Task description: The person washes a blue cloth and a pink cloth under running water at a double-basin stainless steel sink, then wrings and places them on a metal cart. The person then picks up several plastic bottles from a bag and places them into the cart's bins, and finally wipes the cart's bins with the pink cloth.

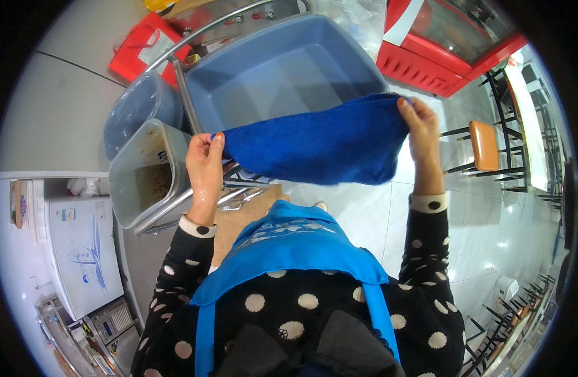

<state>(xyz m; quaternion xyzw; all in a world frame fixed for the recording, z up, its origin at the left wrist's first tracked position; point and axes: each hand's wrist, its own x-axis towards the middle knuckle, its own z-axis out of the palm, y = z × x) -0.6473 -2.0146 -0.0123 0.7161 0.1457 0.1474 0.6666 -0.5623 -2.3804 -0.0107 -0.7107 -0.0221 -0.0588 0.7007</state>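
A dark blue cloth (317,141) is stretched out between my two hands, its lower edge hanging loose. My left hand (205,165) pinches one upper corner between thumb and fingers. At the opposite corner, my right hand (421,125) has the same kind of pinch. Behind the cloth lies a large grey-blue plastic tub (289,70), its bare inner floor partly covered from view by the cloth. The tub sits within a metal-tube cart frame (183,92).
Left of the tub hang a translucent bin (143,188) with dirty residue and a blue bin (133,113) with a plastic liner. A red bag (145,47) stands behind them. A red glass-fronted cabinet (439,52) is at the back right, near an orange-seated stool (483,146).
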